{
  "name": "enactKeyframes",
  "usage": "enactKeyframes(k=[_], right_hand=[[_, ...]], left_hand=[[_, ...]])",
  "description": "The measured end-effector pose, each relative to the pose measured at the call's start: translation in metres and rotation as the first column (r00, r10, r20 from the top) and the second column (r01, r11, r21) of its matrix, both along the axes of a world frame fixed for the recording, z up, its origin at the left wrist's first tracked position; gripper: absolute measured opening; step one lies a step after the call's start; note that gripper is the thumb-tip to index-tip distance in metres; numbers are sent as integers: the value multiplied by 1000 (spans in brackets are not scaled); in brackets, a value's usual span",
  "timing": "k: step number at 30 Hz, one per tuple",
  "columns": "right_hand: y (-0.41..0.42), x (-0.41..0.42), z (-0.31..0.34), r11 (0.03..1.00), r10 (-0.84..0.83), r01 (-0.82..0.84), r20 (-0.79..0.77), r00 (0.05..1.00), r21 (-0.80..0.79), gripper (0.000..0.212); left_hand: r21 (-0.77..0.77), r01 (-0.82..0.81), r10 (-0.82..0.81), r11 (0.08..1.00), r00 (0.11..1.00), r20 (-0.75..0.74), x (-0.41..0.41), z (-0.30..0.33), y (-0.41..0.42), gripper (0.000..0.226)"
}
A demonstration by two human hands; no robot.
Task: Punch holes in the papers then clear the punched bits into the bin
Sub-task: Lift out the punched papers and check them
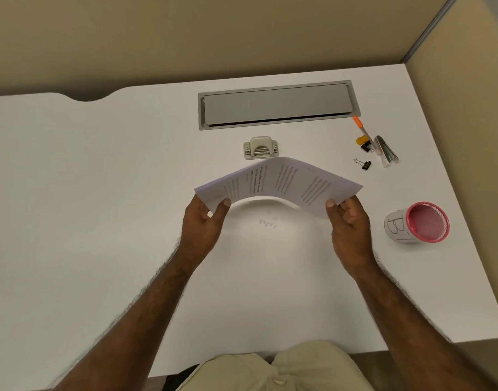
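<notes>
Both hands, left hand (205, 221) and right hand (349, 224), pinch the printed papers (278, 182) by opposite ends, bowed upward, long axis crosswise, just nearside of the hole punch (260, 147), its slot facing them.

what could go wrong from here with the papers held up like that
1. The papers are bowed upward between the left hand and right hand, held only at the near corners, so sheets may slip out of line before reaching the hole punch.
2. Small punched bits lie loose on the desk under the papers, and moving the papers could scatter them farther from the bin.
</notes>
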State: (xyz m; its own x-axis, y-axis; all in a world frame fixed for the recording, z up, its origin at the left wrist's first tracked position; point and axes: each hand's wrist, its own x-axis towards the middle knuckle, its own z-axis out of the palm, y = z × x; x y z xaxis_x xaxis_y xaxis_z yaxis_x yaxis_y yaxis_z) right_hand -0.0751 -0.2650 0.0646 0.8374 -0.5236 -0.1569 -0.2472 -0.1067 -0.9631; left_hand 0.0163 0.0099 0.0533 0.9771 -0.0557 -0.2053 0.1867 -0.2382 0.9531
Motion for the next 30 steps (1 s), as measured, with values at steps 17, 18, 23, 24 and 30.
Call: enactKeyframes(k=[17, 18, 23, 24, 30], right_hand=[[-8, 5, -2, 998, 1, -2, 10, 1000, 56, 27], [-8, 5, -4, 999, 11, -11, -14, 1000, 46, 28], [-11, 7, -12, 1000, -1, 2, -42, 999, 27, 25], [-11, 8, -14, 1000, -1, 2, -50, 999, 15, 23], [-11, 6, -11, 1000, -4, 3, -29, 1000, -3, 20]], left_hand=[[-49, -47, 50, 998, 997, 59, 8, -2, -4, 30], [-44, -37, 40, 998, 998, 56, 8, -4, -4, 31], [-40, 20, -18, 999, 999, 41, 9, -10, -3, 36], [-26, 23, -22, 999, 999, 28, 9, -10, -3, 36], [-44, 0, 0, 999, 1000, -7, 10, -6, 1, 31]])
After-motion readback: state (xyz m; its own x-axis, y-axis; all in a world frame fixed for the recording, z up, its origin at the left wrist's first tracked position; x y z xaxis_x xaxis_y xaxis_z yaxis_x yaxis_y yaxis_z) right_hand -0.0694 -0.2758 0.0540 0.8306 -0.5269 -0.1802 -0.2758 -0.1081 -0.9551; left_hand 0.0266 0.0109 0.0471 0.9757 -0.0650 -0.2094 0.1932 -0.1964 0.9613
